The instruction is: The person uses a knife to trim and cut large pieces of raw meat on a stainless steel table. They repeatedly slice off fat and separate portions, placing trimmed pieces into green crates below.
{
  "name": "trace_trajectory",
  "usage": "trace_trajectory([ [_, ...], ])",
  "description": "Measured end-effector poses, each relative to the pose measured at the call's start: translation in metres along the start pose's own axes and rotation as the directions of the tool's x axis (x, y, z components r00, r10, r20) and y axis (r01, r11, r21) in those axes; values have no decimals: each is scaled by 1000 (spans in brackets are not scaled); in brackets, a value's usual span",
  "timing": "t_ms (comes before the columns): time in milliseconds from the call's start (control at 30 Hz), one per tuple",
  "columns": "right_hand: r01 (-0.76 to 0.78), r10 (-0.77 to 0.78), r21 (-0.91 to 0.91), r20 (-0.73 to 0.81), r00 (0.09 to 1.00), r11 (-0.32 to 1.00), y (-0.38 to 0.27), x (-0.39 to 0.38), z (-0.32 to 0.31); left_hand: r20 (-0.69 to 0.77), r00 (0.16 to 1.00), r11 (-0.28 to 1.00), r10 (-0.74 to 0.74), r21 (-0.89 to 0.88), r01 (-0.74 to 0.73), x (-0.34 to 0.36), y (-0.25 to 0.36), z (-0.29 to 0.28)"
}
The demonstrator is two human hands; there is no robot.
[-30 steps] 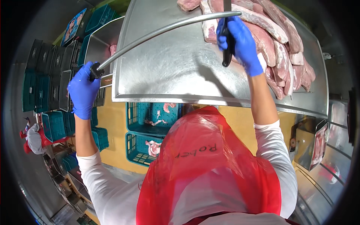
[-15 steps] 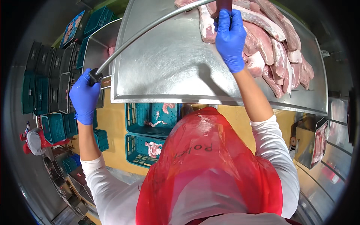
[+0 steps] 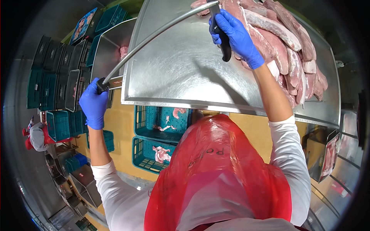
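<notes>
My left hand, in a blue glove, is wrapped round the black handle of a honing steel. Its long metal rod slants up and right over the worktable. At the rod's far end, my blue-gloved right hand grips a knife by its dark handle. The knife points toward the far side, and its blade meets or crosses the rod near the tip; most of the blade is out of sight. Right of that hand lies a heap of pale pink meat strips on the steel worktable.
Below the table's near edge stand two green crates with meat scraps. A metal bin with meat adjoins the left side, beside stacked crates. Another person is at the far left. A meat-filled container stands at right.
My right hand has tilted the knife, bringing its handle down and into fuller view. The honing steel stays in my left hand. The whole view has shifted slightly.
</notes>
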State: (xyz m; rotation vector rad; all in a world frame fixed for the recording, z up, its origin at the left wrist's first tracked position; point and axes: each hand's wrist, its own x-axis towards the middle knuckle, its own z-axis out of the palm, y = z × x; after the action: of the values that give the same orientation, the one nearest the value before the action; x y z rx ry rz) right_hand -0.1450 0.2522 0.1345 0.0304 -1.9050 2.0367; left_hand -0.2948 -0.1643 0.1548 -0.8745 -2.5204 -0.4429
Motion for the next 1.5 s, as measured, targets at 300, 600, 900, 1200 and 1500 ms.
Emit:
trace_trajectory([
  [300, 95, 69, -338, 443, 894, 936, 134, -125, 36, 100, 976, 976, -192, -84, 201, 5, -21, 12],
  [600, 322, -516, -715, -64, 854, 621, 105, -22, 36, 70, 995, 995, -73, -61, 78, 1, 2, 19],
  [900, -196, 230, -176, 203, 952, 965, 80, -19, 2, 110, 992, 995, -56, -76, 65, -3, 4, 16],
  [1200, 271, 70, -617, 470, 880, 738, 168, -148, 29, 93, 995, 988, 47, -153, -33, 27, 14, 33],
  [1500, 63, -450, -682, -407, 795, 729, 71, -19, -20, 135, 984, 984, 114, -154, -92, 39, 43, 69],
])
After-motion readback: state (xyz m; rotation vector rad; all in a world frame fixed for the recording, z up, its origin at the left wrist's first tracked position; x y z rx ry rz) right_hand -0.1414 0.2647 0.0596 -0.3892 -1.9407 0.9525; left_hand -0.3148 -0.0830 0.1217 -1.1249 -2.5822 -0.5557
